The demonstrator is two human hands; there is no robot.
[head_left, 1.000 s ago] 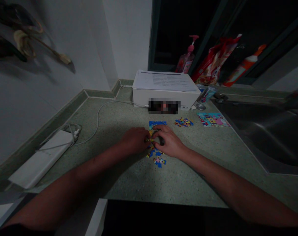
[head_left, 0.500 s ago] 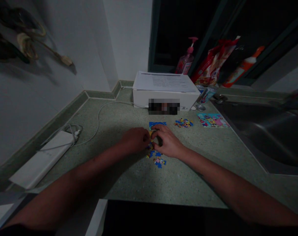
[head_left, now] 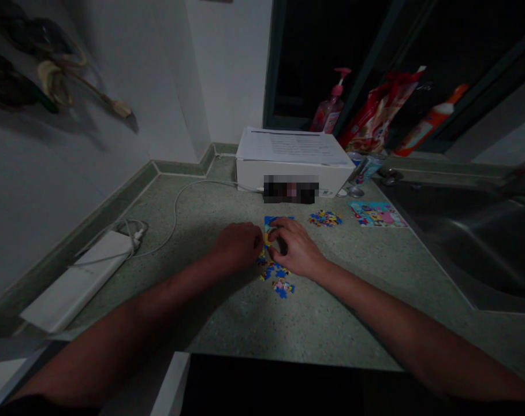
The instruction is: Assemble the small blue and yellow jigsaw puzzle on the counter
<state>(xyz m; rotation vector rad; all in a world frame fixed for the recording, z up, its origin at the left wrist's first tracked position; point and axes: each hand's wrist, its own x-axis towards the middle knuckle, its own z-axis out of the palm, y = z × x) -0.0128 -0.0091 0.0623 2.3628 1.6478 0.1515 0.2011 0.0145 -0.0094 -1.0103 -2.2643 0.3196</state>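
My left hand [head_left: 239, 245] is curled with its fingertips turned toward the partly joined jigsaw puzzle [head_left: 279, 219]. Whatever it pinches, if anything, is hidden. Facing it, my right hand [head_left: 295, 245] arches over the puzzle, thumb and index finger apart in a C shape, fingertips at the yellow and blue pieces. Most of the puzzle lies under this hand. Just below both hands are loose blue and yellow jigsaw pieces [head_left: 271, 270], and nearer me a small joined cluster of pieces [head_left: 283, 287].
A pile of jigsaw pieces [head_left: 326, 218] and a colourful picture card [head_left: 378, 214] lie to the right, beside the metal sink [head_left: 470, 242]. Behind stands a white box [head_left: 249, 173] with papers on top. A white power strip [head_left: 78, 280] with a cable lies left.
My left hand has drawn back slightly from the right fingertips, widening the gap between them. The right thumb and index finger remain apart. The whole view has shifted a little.
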